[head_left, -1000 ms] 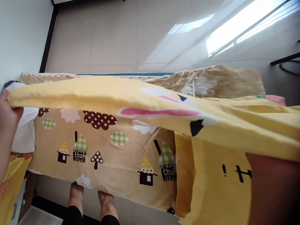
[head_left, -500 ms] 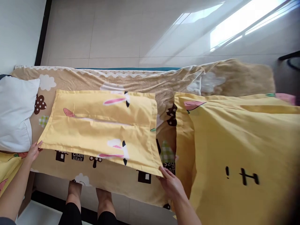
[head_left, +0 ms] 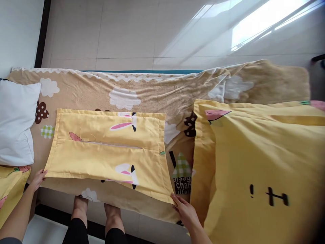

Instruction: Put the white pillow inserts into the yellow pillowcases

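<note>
A yellow pillowcase [head_left: 101, 159] with rabbit and carrot prints lies spread over a tan patterned blanket [head_left: 83, 89]. Along its middle runs a long slit with a few loose threads near the carrot print. My left hand [head_left: 38, 179] pinches its near left corner. At the near right corner, my right hand [head_left: 186, 210] grips the edge between thumb and fingers. The near edge sags a little between the two hands, while the far edge rests on the blanket.
A white pillow [head_left: 16, 123] lies at the left, with more yellow printed cloth [head_left: 14, 193] below it. A large yellow printed cover [head_left: 254, 159] fills the right side. Beyond the blanket is a grey tiled floor [head_left: 127, 30]. The person's legs [head_left: 113, 218] stand at the near edge.
Both hands have drawn the pillowcase toward the near edge, so its far edge now lies closer and a white cloud print shows beyond it. Both hands keep their hold.
</note>
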A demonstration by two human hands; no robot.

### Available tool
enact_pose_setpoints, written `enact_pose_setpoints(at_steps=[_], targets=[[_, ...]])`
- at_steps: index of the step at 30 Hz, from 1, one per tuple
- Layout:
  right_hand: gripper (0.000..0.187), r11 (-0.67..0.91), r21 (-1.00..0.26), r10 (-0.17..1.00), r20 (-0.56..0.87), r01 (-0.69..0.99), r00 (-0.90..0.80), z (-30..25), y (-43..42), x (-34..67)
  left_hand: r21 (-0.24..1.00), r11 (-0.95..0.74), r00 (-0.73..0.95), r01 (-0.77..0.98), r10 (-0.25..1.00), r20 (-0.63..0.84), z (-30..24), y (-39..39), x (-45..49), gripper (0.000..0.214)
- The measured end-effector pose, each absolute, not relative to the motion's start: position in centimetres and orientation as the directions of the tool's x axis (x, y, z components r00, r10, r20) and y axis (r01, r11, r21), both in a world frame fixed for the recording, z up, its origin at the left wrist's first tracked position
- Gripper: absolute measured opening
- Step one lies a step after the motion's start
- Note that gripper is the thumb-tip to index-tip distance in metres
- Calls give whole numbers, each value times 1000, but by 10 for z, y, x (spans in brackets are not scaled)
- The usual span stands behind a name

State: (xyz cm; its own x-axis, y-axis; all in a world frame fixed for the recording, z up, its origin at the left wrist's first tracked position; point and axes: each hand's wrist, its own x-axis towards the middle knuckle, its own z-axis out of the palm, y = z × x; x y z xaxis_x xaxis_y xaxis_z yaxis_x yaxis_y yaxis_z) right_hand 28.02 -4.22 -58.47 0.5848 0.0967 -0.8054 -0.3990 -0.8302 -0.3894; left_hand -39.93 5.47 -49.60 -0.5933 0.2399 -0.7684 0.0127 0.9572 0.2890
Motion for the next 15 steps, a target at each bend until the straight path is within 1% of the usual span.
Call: enact_pose_setpoints(at_steps=[3,5,7,8,9,10,11,13,14,15], targets=[[18,-910,-266,28,-806,-318,592,-572,-39,277,261,959,-641,110,269,-719,-497,51,-397,38],[16,-945,-222,19,-768,-239,640,-562,-35,275,239,951,-678,195,306,-668,-493,54,-395,32],[19,-965,-218,51,-699,-145,713,-556,-27,269,225,927,-718,301,376,-586,-488,64,-392,26],[19,-968,-234,90,-663,-92,743,-555,-20,263,227,903,-730,365,429,-533,-487,73,-388,22],[15,-964,-262,140,-632,-40,763,-557,-11,253,235,870,-724,434,492,-483,-487,84,-381,20],[10,-955,-298,195,-607,6,770,-560,2,239,252,826,-699,505,562,-442,-489,97,-369,23],[7,-934,-351,275,-590,66,759,-566,17,221,280,768,-648,575,637,-417,-495,113,-353,28],[21,-845,-487,496,-555,222,668,-583,57,171,365,619,-481,695,778,-403,-517,146,-305,40],[29,-712,-596,691,-499,372,523,-592,80,141,427,508,-348,748,848,-399,-533,164,-274,45],[36,-548,-681,836,-425,485,347,-602,105,109,480,400,-219,781,895,-390,-552,181,-241,47]])
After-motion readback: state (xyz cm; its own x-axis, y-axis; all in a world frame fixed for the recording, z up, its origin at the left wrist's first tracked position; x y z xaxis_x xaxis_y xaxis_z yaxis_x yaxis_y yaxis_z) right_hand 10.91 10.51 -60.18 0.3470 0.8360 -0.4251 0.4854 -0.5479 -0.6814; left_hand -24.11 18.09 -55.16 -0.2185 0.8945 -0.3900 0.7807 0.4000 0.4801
